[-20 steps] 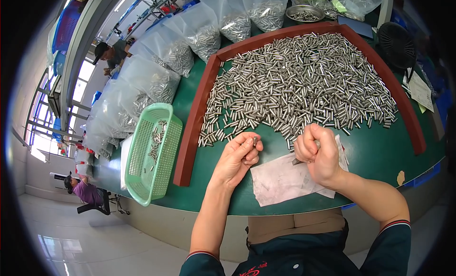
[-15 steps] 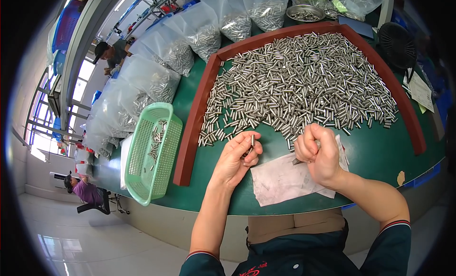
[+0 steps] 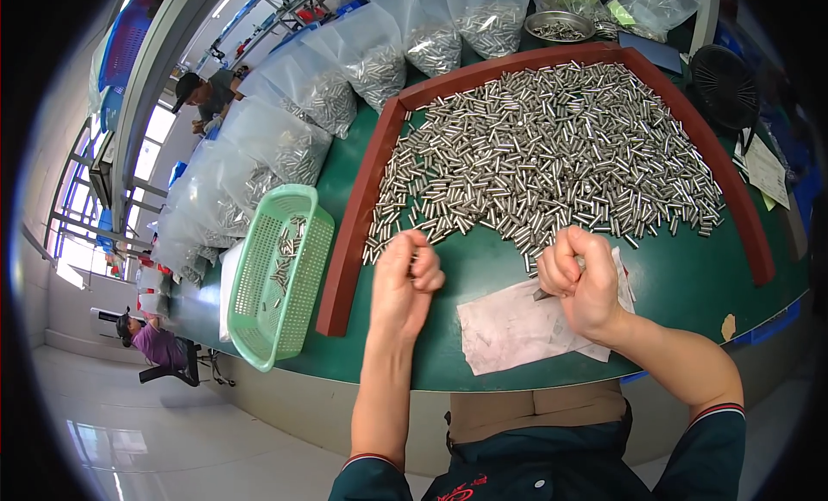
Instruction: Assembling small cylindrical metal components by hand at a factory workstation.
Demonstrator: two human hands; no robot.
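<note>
Change: fingers of the left hand were spread a moment ago with a metal pin showing between them; now they are curled back into a loose fist. The right hand has kept its place and pose.
Left hand: clenched, knuckles up, forearm rising from 6 o'clock; whether a pin lies inside the fist cannot be told. It hovers at the near edge of the metal pins.
Right hand: clenched around a thin dark-tipped tool, tip pointing toward 9 o'clock, resting over the white paper sheet.
Paper sheet: flat on the green counter, just below the right hand.
Metal pins: a broad silver heap at 12 o'clock from both hands, bounded by the brown frame.
Green basket: at 9 o'clock from the left hand, outside the frame, a few pins in it.
Clear bags: filled with pins, lined up beyond the frame at 11 o'clock.
Metal bowl: farthest, at 12 o'clock.
</note>
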